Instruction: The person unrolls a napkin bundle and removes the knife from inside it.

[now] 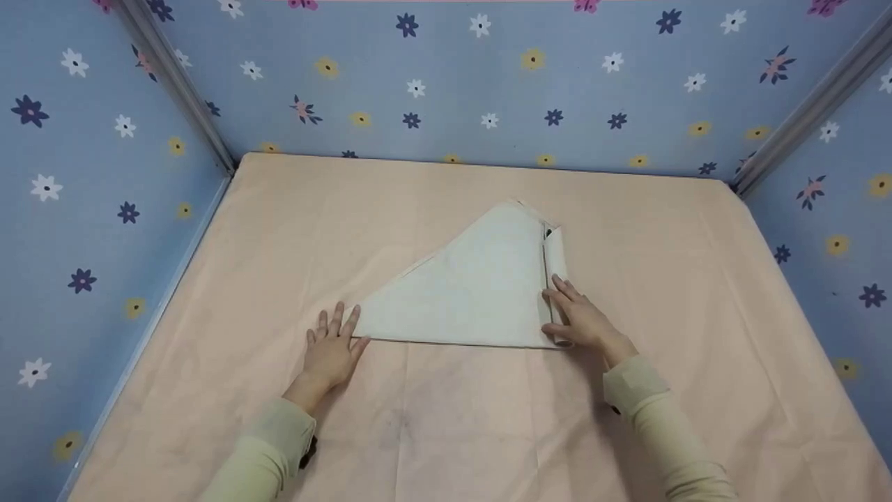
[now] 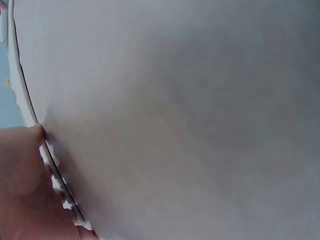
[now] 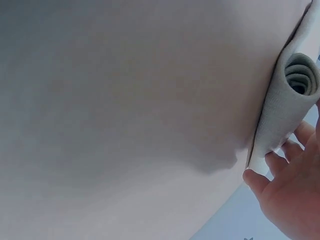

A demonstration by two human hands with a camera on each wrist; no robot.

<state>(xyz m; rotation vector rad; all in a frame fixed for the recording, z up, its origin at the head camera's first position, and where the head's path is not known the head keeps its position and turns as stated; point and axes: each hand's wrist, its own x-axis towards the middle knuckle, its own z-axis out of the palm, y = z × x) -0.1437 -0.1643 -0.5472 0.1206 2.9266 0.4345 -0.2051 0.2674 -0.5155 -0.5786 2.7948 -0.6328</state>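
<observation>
A white cloth point(image 1: 460, 293) lies folded on the table, with a long sloping left side and a straight near edge. Its right side is wound into a narrow roll point(image 1: 557, 258); the right wrist view shows the coiled end of this roll point(image 3: 281, 107). My right hand point(image 1: 587, 324) lies across the near part of the roll, fingertips on its left side and thumb by the near edge. At the cloth's pointed left corner my left hand point(image 1: 331, 359) rests palm down, fingers spread. In the left wrist view the left hand point(image 2: 22, 185) is along the cloth's edge.
A peach cloth point(image 1: 467, 418) with faint creases covers the table. Blue flowered panels point(image 1: 453, 90) stand at the back and both sides, with grey metal posts point(image 1: 181, 84) at the far corners.
</observation>
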